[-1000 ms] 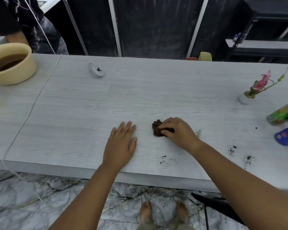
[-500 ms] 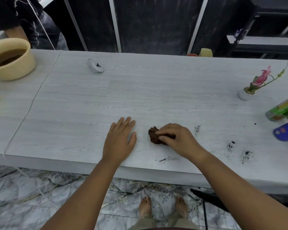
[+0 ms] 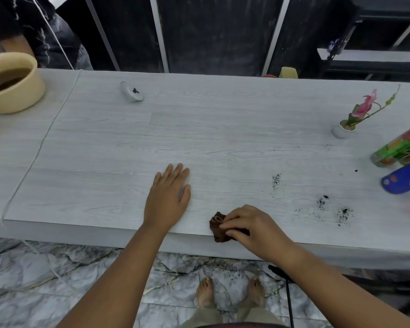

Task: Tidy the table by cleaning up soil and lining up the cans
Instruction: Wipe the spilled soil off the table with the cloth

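My right hand (image 3: 249, 227) grips a crumpled brown cloth (image 3: 217, 227) at the front edge of the pale wood-grain table (image 3: 199, 129), part of the cloth hanging over the edge. My left hand (image 3: 168, 197) lies flat on the table, fingers apart, holding nothing. Dark soil specks (image 3: 275, 179) lie to the right of my hands, with more soil patches (image 3: 343, 213) nearer the right end. At the far right a green and red can (image 3: 399, 147) lies on its side, with a blue can (image 3: 405, 179) lying in front of it, cut off by the frame.
A beige bowl (image 3: 12, 86) with brown contents sits at the back left. A small grey gadget (image 3: 130, 92) rests at the back centre, and a white cord (image 3: 45, 136) runs across the left side. A small pot with a pink flower (image 3: 343, 129) stands at the right. Another person stands behind the bowl.
My right hand has dragged the brown cloth toward me to the table's front edge; the soil patch that lay near that edge is gone. The left hand stays flat in place.
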